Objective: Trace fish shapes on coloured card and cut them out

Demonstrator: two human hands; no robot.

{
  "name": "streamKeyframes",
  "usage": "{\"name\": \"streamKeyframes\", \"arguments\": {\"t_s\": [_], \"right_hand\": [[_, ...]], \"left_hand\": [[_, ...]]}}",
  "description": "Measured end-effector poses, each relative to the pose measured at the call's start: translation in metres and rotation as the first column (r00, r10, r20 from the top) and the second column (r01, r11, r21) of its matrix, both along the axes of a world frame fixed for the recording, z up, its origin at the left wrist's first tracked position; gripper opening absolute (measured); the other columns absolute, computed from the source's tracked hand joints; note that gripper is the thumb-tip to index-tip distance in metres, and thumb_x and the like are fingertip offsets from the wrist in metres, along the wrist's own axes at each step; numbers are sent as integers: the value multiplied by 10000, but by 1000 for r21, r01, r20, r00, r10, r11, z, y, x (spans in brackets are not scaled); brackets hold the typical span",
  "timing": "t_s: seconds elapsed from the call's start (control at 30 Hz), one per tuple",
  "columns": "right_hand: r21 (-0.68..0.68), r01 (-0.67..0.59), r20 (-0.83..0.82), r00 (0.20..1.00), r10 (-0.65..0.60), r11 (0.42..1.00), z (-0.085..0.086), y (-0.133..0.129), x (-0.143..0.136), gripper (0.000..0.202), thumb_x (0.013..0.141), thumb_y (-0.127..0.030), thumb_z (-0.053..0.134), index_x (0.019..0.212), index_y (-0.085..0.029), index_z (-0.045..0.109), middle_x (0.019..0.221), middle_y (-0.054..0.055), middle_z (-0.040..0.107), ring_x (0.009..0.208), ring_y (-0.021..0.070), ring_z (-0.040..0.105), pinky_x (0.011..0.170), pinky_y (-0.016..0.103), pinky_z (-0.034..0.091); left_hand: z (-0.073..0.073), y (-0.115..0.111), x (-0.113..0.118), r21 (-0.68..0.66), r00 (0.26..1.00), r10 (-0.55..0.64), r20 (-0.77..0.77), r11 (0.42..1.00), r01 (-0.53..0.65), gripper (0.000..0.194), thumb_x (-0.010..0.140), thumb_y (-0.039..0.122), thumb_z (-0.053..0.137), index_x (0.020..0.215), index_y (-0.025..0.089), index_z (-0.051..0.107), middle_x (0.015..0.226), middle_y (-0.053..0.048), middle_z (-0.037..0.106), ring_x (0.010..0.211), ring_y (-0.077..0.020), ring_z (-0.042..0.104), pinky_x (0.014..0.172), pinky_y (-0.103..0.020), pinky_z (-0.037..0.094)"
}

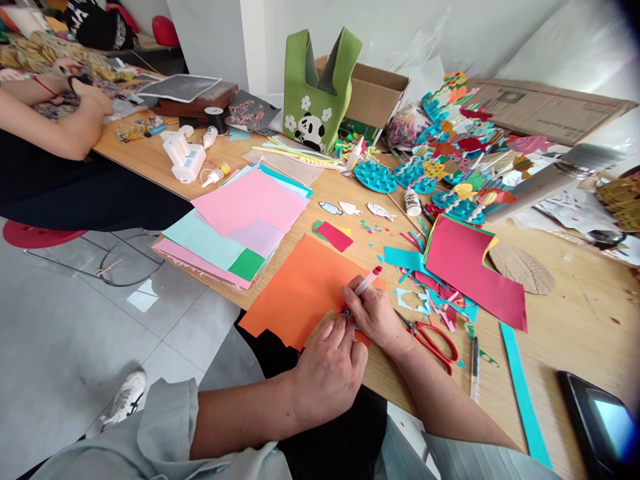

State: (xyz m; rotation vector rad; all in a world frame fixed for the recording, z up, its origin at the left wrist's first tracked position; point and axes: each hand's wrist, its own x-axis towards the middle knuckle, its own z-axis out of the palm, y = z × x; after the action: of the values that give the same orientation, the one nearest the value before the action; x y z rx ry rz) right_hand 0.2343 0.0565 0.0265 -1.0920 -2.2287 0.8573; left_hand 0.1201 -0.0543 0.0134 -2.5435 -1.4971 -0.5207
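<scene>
My right hand (375, 313) grips a red marker (369, 280), its pale pink barrel leaning up to the right and its tip low beside my left fingers. Over the near edge of an orange sheet (300, 287), my left hand (333, 367) has its fingers bent and pressed together on a small piece with dark and red marks, mostly covered by both hands. Red-handled scissors (435, 340) lie just right of my right wrist. Beyond the orange sheet are small fish cutouts (381, 211) and a little stack of red, green and yellow pieces (335, 235).
Coloured sheets (250, 200) are piled at left. Red sheets (465, 267) and paper scraps (445, 300) lie right, near a pen (475, 367) and blue strip (523, 393). Behind stand a green panda bag (320, 100), fish decorations (455, 167) and a flask (550, 177). A co-worker's arm (55, 123) is far left.
</scene>
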Motion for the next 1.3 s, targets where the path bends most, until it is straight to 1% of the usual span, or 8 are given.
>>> {"name": "streamKeyframes", "arguments": {"t_s": [0.5,0.67,0.77,0.87,0.97,1.1,1.17,1.3], "right_hand": [[34,50,-24,999,-49,998,-3,-1,0,256,944,-358,414,725,-226,407,513,-54,438,423,100,413,447,233,356],[21,272,-249,933,-259,962,2,-2,6,313,967,-411,423,722,-218,451,517,-45,467,434,100,453,452,232,375],[2,341,-339,884,-320,940,12,-1,10,268,965,-433,446,819,-212,482,541,-46,508,439,103,487,447,228,396],[21,285,-371,892,-258,958,25,0,15,238,962,-416,467,1057,-207,526,716,2,604,598,135,600,556,266,497],[61,232,-288,935,-206,971,40,-5,25,240,978,-357,451,1156,-230,550,882,43,653,819,168,654,745,319,529],[151,176,-50,984,-171,973,53,-23,39,141,965,-276,478,990,-226,608,883,46,665,815,178,642,721,307,500],[189,131,45,989,-142,973,52,-35,43,101,940,-214,509,962,-222,607,879,52,660,823,189,627,708,310,493],[197,76,142,984,-105,977,40,-54,44,170,905,-112,515,1006,-224,592,921,65,643,871,212,598,703,321,497]], "left_hand": [[0,0,0,-8,1000,-4,-6,1000,4,115,862,172,450,870,122,554,1165,-224,629,1157,-320,567,1044,-446,342],[0,0,-1,9,1000,-2,-1,1000,2,130,859,173,460,895,111,569,1216,-226,608,1176,-322,555,1039,-443,352],[3,2,-2,2,1000,-12,-6,1000,12,152,860,164,457,927,100,578,1211,-222,611,1164,-318,561,1025,-443,370],[9,6,-3,-17,1000,-15,10,1000,16,144,847,144,462,915,99,582,1145,-207,634,1094,-311,591,980,-435,411],[15,10,-4,-34,999,-28,45,999,29,148,844,140,470,924,86,583,1051,-188,644,1008,-297,606,928,-423,448],[18,13,-6,-115,995,-38,90,992,49,143,864,140,448,938,106,565,982,-142,625,955,-268,592,872,-412,478],[19,15,-9,-150,993,-45,111,987,61,140,872,144,443,952,122,556,989,-127,614,953,-261,582,856,-414,485],[22,18,-13,-200,985,-57,161,976,90,149,885,160,449,999,146,544,1047,-122,604,987,-258,570,866,-432,491]]}}
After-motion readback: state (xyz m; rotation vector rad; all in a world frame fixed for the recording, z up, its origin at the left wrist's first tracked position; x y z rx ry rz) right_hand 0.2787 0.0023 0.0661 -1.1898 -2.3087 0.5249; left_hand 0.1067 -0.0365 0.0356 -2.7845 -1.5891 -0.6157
